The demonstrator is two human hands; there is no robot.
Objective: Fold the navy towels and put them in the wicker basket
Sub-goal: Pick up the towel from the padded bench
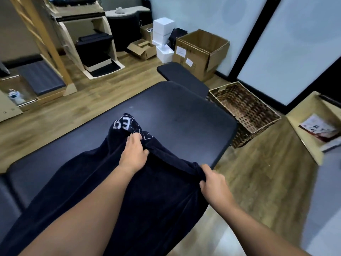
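Note:
A navy towel [158, 196] with white stitched lettering lies spread over the near end of a dark padded table [184, 111]. My left hand [133, 152] grips the towel's far edge beside the lettering. My right hand [214, 183] pinches a bunched corner at the table's right edge. The towel's near part is hidden under my forearms. The wicker basket [265, 124] stands on the floor to the right of the table, tilted toward me, and nothing shows inside it.
Behind the basket stands an open cardboard box [201, 52], with white boxes [163, 30] further left. A narrow padded headrest [182, 76] extends from the table's far end. A beige bin [302, 130] with papers sits at the right. Wooden furniture [88, 45] fills the back left.

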